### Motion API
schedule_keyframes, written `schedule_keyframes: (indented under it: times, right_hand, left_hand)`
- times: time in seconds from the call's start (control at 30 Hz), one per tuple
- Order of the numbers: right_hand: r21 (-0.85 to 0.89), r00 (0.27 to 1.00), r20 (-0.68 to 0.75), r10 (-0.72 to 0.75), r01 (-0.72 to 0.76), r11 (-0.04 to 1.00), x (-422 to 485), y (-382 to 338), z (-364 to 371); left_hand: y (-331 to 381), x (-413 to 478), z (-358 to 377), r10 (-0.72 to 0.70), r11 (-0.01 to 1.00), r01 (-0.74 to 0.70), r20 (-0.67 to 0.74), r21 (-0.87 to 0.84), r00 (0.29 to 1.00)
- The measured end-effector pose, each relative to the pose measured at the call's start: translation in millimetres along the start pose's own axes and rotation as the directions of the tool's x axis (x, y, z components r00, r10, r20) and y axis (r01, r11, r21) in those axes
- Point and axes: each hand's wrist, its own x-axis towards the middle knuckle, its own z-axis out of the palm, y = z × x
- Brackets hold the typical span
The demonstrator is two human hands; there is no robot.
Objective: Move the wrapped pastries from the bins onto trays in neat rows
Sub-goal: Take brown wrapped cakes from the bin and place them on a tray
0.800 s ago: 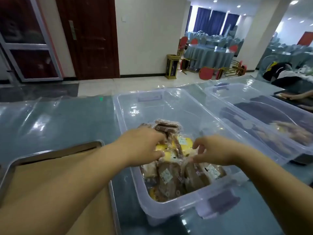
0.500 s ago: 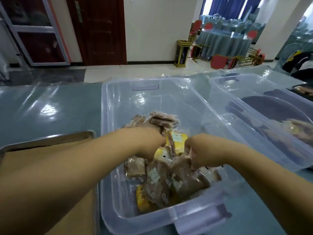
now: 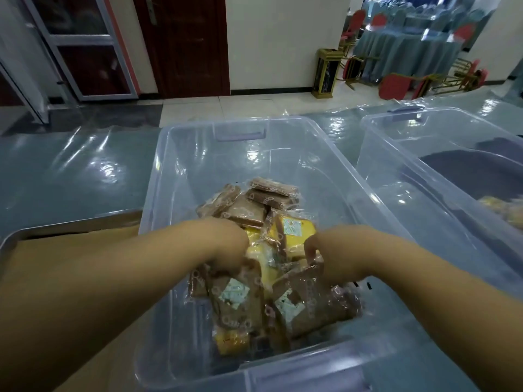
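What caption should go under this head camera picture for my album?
Left hand and right hand dig among wrapped pastries in a clear bin, next to a tray.

Head-worn camera looks forward and down, close over the clear bin [image 3: 184, 171].

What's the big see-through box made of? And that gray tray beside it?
The box looks like clear, glossy plastic: you can see the table through its walls, and its surface glints. The tray looks like metal, probably steel, with a dull silvery sheen on its rim.
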Motion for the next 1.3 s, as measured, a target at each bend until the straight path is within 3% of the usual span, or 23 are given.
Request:
schedule_keyframes:
  times: [0.1, 0.23, 0.43, 0.53, 0.7, 0.83, 0.93, 1.03, 1.17, 1.3]
  right_hand:
    - [-0.042, 1.0, -0.018, 0.006, -0.007, 0.999, 4.0, -2.7, 6.3]
    - [-0.131, 0.998, -0.067, -0.004, -0.005, 0.991, 8.0, -5.2, 12.1]
    - [-0.138, 1.0, 0.003, 0.011, -0.01, 0.99, 8.2, -4.7, 17.0]
    - [-0.179, 0.999, -0.048, -0.012, 0.004, 0.984, 6.0, -5.6, 16.2]
    - [-0.045, 0.991, -0.134, -0.027, 0.021, 0.999, 0.2, -3.9, 7.6]
    - [0.204, 0.944, -0.328, 0.042, 0.027, 0.979, -5.8, 4.5, -6.0]
    - [0.337, 0.853, -0.51, 0.107, 0.083, 0.938, -10.6, 6.1, -12.4]
    - [0.402, 0.686, -0.716, 0.131, 0.252, 0.88, -16.5, 0.4, -16.3]
    - [0.257, 0.414, -0.905, 0.099, 0.346, 0.902, -29.6, -16.9, -26.7]
    - [0.061, 0.168, -0.986, -0.001, 0.363, 0.93, -43.0, -50.9, -42.7]
  left_hand:
    - [-9.5, -3.3, 0.8, -0.119, 0.993, 0.12, -0.026, 0.013, 0.993]
    - [-8.4, -1.9, 1.4, -0.213, 0.976, 0.209, 0.056, 0.066, 0.976]
    - [-11.3, -4.7, 0.0, -0.129, 0.986, 0.142, 0.142, -0.083, 0.981]
    - [-11.6, -10.0, -1.1, -0.105, 0.98, 0.13, 0.161, -0.152, 0.981]
    - [-12.7, -26.3, -6.5, -0.107, 0.943, 0.072, -0.092, -0.325, 0.99]
    - [-23.3, -52.2, -5.8, -0.212, 0.877, 0.003, -0.38, -0.481, 0.901]
    - [-34.4, -75.5, 2.9, -0.344, 0.787, -0.103, -0.57, -0.609, 0.746]
    - [-41.8, -99.1, 11.8, -0.479, 0.683, -0.256, -0.684, -0.684, 0.55]
    - [-53.2, -126.0, 24.4, -0.609, 0.63, -0.36, -0.725, -0.688, 0.321]
    - [-70.2, -156.2, 39.9, -0.671, 0.555, -0.512, -0.717, -0.656, 0.19]
